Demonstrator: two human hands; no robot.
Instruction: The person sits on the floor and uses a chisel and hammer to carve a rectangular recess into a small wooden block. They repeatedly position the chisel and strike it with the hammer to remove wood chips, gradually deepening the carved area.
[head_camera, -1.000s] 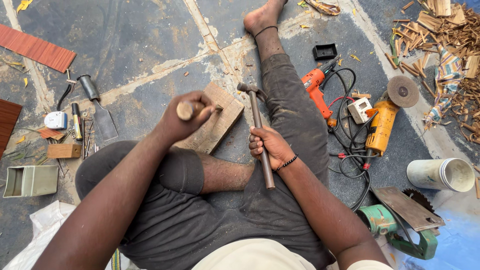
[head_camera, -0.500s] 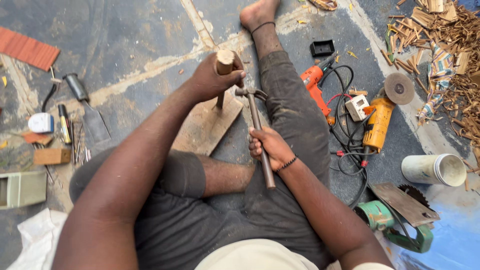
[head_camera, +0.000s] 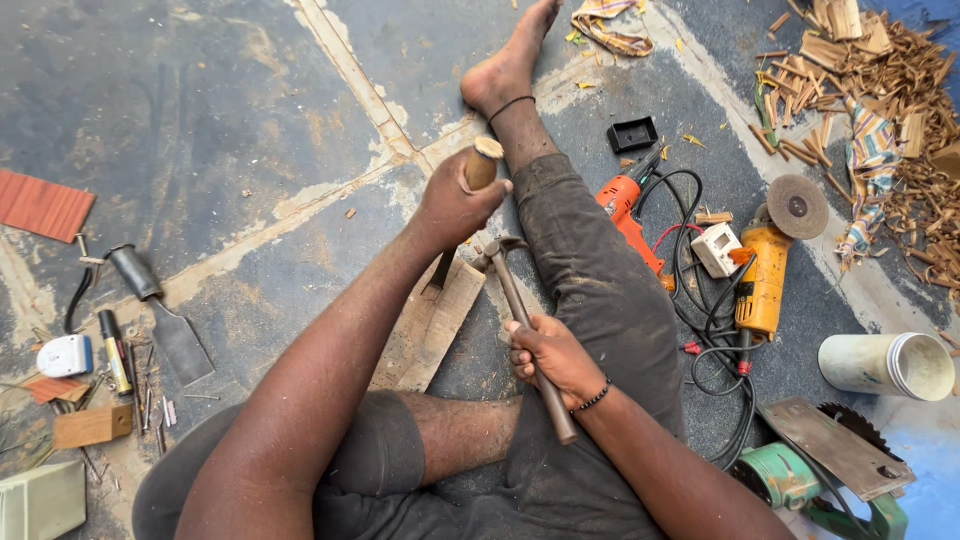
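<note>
From the head view, the left hand is clenched on a wooden-handled chisel, its blade down on the pale wooden plank lying on the floor. The right hand is wrapped around a brown-handled claw hammer beside the outstretched leg; an orange drill lies near.

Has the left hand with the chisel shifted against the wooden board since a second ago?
Yes. The left hand holding the chisel has moved from over the wooden board toward its far end, nearer the foot, with the blade now meeting the board's far edge.
</note>
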